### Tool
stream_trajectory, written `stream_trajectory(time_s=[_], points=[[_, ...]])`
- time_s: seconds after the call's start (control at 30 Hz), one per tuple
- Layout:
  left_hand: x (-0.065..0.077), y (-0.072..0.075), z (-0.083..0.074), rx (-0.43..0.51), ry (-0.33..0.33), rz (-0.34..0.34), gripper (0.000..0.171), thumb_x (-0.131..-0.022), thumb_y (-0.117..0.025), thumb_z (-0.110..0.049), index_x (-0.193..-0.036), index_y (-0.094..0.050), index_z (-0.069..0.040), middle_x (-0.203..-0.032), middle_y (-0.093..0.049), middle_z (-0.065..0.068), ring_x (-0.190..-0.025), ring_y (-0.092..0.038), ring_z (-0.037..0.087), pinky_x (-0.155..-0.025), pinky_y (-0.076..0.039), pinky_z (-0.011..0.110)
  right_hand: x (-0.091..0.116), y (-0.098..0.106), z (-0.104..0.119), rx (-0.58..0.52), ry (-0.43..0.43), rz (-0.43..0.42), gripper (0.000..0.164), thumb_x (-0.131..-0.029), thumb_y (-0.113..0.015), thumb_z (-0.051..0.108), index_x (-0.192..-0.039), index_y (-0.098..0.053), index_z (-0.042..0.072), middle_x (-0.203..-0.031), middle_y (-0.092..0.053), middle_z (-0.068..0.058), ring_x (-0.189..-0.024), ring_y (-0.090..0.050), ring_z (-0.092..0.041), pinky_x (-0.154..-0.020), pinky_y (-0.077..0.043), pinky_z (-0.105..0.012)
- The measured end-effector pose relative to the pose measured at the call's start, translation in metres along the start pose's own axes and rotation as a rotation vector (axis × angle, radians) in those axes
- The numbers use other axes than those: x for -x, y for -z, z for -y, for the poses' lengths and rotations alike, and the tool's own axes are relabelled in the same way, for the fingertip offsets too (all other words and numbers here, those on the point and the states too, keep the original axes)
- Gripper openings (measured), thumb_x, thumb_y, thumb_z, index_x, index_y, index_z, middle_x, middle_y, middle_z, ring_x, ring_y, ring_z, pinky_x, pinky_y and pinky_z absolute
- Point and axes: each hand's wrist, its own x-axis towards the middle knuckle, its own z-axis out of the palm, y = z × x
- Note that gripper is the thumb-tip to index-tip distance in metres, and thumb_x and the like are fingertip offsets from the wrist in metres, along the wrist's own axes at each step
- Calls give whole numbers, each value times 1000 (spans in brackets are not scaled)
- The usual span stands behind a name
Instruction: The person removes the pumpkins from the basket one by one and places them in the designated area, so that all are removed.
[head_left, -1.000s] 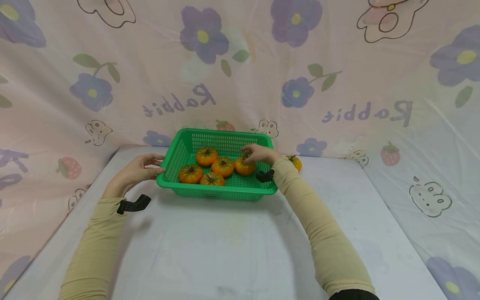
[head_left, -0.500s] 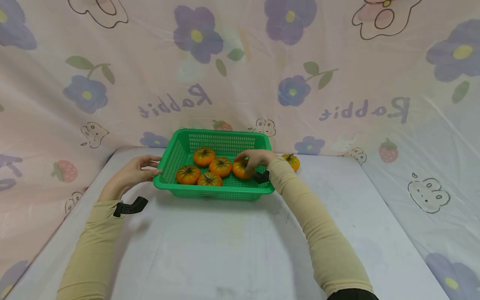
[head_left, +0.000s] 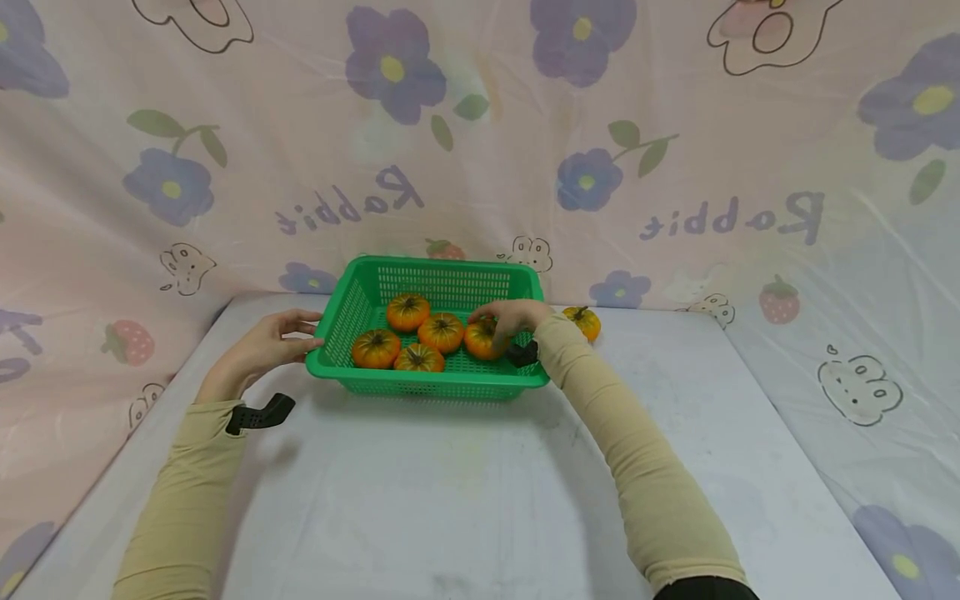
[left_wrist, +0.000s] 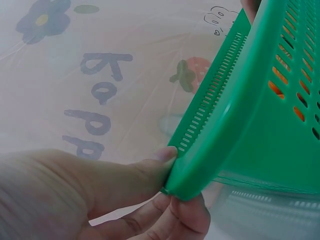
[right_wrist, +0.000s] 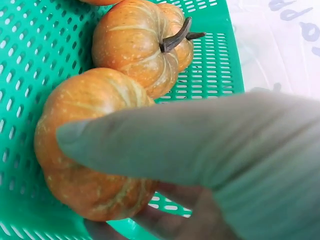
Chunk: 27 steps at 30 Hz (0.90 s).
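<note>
Grip is taken by the right hand (head_left: 513, 317) on one orange pumpkin (right_wrist: 70, 107), thumb laid across it, fingers partly hidden round the other side, spread only to its girth. Rind is judged hard and smooth, mildly slippery, weight modest; best held across the ribbed flanks. Pumpkin is seated inside the green basket (head_left: 420, 378), right of four other pumpkins (head_left: 442, 333). Right sleeve (head_left: 637, 454) is angled inward over the basket's right end; left rim is pinched by the left hand (head_left: 262, 343).
</note>
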Motion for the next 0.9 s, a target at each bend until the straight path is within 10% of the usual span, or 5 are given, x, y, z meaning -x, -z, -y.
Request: stream_trajectory(time_s=[0.5, 0.9], points=[[-1, 0, -1, -10, 4, -3, 59, -95, -61, -14, -143, -33, 6, -130, -43, 29, -92, -63, 18, -80, -55, 29, 0, -1, 1, -50, -17, 34, 77, -81, -70, -5, -148, -38, 19, -146, -30, -16, -100, -47, -25, -70, -50, -29], [-2, 0, -1, -16, 18, -3, 58, -96, -61, -16, -142, -34, 5, -130, -43, 28, -93, -62, 19, -80, -54, 29, 13, 5, 4, 14, 103, -78, 75, -77, -80, 11, -143, -45, 22, -140, -36, -14, -122, -39, -26, -90, -47, -35]])
